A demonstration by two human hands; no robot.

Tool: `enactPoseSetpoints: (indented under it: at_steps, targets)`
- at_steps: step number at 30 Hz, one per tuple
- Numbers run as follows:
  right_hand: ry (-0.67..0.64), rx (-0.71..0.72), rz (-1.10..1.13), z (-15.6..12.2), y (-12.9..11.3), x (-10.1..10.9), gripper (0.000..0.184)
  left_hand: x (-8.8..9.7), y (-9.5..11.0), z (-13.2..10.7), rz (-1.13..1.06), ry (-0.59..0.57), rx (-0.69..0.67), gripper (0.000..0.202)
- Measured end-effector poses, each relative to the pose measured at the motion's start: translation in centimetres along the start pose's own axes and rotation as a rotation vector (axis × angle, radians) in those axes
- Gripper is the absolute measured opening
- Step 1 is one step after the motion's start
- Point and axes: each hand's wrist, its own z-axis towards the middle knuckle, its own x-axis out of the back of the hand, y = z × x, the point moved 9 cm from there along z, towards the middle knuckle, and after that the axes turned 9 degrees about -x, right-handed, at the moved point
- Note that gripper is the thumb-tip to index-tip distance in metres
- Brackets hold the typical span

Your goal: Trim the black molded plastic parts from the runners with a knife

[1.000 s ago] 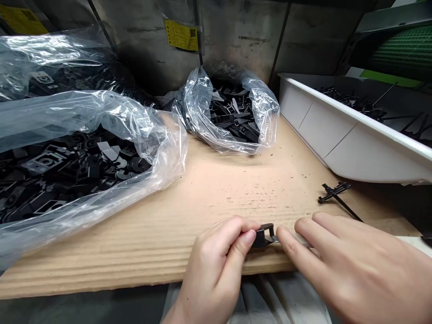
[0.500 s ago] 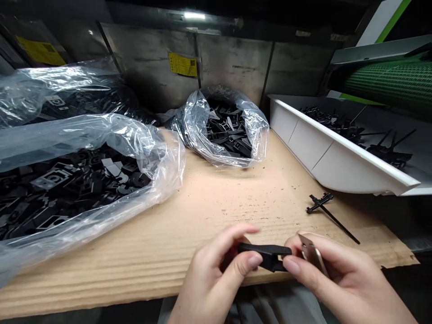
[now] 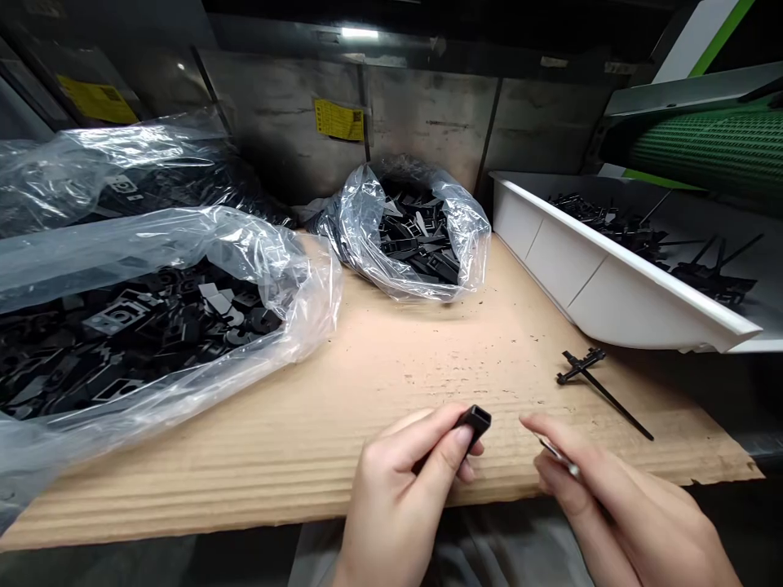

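Note:
My left hand (image 3: 407,481) pinches a black plastic part (image 3: 475,421) between thumb and fingers. The part's hollow rectangular end points up and to the right, and my fingers cover its lower portion. A short gap to the right separates it from my right hand (image 3: 612,489), whose fingers are closed round a thin, flat metal piece (image 3: 559,456). Only a narrow edge of that metal shows. On the board beyond my right hand lies a black plastic cable tie (image 3: 578,367) with a branched head and a long straight tail.
A clear bag (image 3: 306,326) of loose black parts lies open on the left, another bag (image 3: 480,244) at the back. The white bin (image 3: 612,293) at right holds black pieces with long tails. Brown cardboard (image 3: 379,367) covers the worktop, its edge near me.
My hands have moved apart, and my right fingers no longer touch the black part. My left hand has turned it so its hollow end faces up. The metal piece now shows edge-on.

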Motion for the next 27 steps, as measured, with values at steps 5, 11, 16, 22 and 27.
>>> enactPoseSetpoints:
  at_steps: [5, 11, 16, 22, 27]
  targets:
    - [-0.076, -0.006, 0.005, 0.6, -0.1, -1.0, 0.029, 0.0, 0.9, -0.2, 0.162, -0.025, -0.147, 0.015]
    - [-0.043, -0.049, 0.096, 1.0, -0.4, -1.0, 0.021, -0.2, 1.4, 0.0, 0.180, -0.046, -0.214, 0.018]
    - [-0.132, -0.179, 0.100, 1.5, 1.9, -2.3, 0.020, -0.2, 2.1, -0.2, 0.107, -0.038, -0.284, 0.021]
    - [-0.082, -0.175, 0.262, 0.8, 1.4, -1.5, 0.019, -0.2, 1.0, -0.1, 0.114, -0.043, -0.140, 0.017]
    - [-0.035, -0.159, 0.301, 0.2, 0.2, -1.0, 0.018, -0.1, 1.2, 0.1, 0.136, -0.028, -0.132, 0.020]
